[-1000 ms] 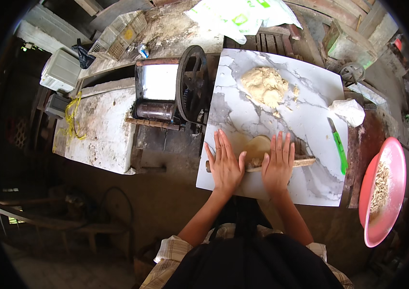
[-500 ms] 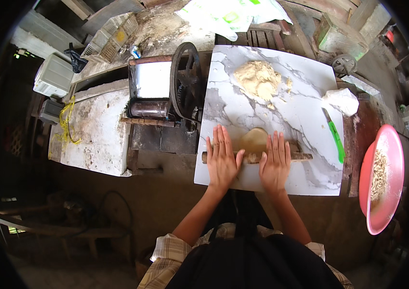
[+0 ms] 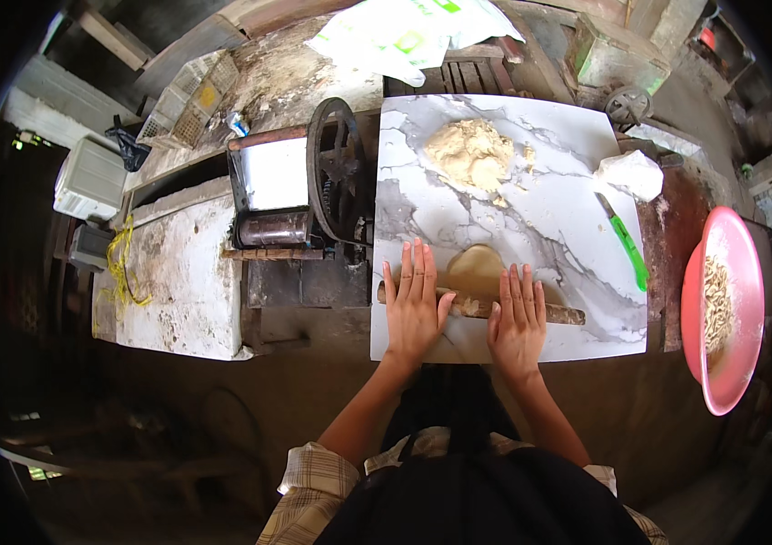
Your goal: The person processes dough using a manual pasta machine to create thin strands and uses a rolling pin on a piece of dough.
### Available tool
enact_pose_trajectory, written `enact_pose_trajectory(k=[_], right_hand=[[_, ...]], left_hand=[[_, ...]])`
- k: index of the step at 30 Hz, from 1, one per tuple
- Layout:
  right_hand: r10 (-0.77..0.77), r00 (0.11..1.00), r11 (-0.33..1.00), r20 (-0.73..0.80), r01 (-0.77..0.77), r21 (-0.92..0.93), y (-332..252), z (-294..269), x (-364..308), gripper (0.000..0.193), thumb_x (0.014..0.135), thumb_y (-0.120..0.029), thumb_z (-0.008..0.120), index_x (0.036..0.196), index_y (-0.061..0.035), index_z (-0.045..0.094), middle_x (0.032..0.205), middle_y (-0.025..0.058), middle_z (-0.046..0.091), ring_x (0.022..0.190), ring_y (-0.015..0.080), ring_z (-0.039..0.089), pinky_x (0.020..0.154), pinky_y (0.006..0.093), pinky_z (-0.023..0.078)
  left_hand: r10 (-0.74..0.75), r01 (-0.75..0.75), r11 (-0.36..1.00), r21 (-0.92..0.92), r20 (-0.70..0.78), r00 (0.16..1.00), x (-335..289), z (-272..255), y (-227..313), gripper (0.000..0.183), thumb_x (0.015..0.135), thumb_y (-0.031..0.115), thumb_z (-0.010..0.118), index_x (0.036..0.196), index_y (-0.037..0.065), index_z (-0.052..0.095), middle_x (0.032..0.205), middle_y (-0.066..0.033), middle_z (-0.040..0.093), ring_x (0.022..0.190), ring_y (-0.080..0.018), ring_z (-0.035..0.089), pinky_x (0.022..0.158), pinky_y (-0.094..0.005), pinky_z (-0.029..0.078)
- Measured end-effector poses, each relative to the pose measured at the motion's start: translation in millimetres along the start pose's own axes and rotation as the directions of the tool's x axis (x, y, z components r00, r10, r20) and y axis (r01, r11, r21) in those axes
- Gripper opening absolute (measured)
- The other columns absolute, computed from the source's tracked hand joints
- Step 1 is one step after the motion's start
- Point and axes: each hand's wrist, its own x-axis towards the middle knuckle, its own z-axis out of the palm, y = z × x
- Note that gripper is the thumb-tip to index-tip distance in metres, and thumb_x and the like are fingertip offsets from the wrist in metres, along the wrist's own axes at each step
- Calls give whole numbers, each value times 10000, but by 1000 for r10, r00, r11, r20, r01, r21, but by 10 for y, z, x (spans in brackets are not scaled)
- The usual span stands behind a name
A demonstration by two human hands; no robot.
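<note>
A: Where is the wooden rolling pin (image 3: 469, 307) as we look down?

B: It lies crosswise near our edge of the bench (image 3: 577, 218), a white top with grey marbling. Our left grip (image 3: 415, 313), a bare hand, is palm down across its left part; our right grip (image 3: 517, 329) is palm down across it, right of the middle. A short stretch of pin shows between our thumbs, and its right end reaches well past our hand.

A: Are we grasping it?

B: No, both hands are released: fingers straight, pointing away from us, laid over the wood rather than wrapped round it.

A: And the dough?

B: A flattened piece of dough (image 3: 475, 263) sits just beyond the pin, between our fingers. Its near edge meets the wood; we cannot tell how far it runs beneath. Farther off on the bench rests a pale lump of dough (image 3: 472, 153).

A: What else is near us?

B: To the right, a green-handled knife (image 3: 629, 250) lies aslant, nearer us than a white bundle (image 3: 631, 173). Past the bench is a pink basin (image 3: 747, 313) holding small pale pieces (image 3: 717, 304). On our left stands a roller machine (image 3: 272, 229).
</note>
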Motion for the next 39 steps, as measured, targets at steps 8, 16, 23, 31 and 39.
enact_pose_trajectory(k=[8,16,23,31,39], right_hand=[[135,979,970,-152,-162,-181,181,182,950,457,924,-197,428,1302,53,479,1432,182,396,1411,280,238,1148,503,126],[159,986,974,-49,-165,-155,43,168,467,465,930,-200,409,1324,41,463,1469,163,351,1423,275,206,1144,528,108],[129,992,983,-8,-129,-128,73,163,553,450,921,-178,399,1316,22,481,1442,145,399,1406,293,251,1138,542,115],[179,970,957,-162,-210,-202,229,302,1033,451,946,-269,416,1264,27,535,1436,159,402,1415,264,224,1145,515,108],[53,998,998,20,-54,43,124,103,270,615,901,-330,539,1383,18,381,1304,201,472,1267,330,397,1086,485,258]], left_hand=[[38,-27,995,95,-121,992,1056,157,-117,610,967,285,419,1427,-72,236,1493,-208,268,1427,-329,152,1117,-589,46],[27,-23,997,68,-65,998,583,144,-113,634,948,273,443,1416,-101,235,1486,-229,270,1424,-331,169,1123,-574,55],[55,-50,992,119,-41,998,651,99,-106,629,957,304,431,1402,-107,263,1458,-236,322,1423,-320,181,1121,-580,60],[51,-36,994,99,-151,987,1161,270,-164,662,956,373,451,1375,-118,304,1416,-224,393,1400,-332,225,1124,-563,113],[237,-237,971,-2,-51,970,292,-42,-298,256,906,252,536,1072,63,580,1022,-93,612,967,-280,571,906,-438,390]])
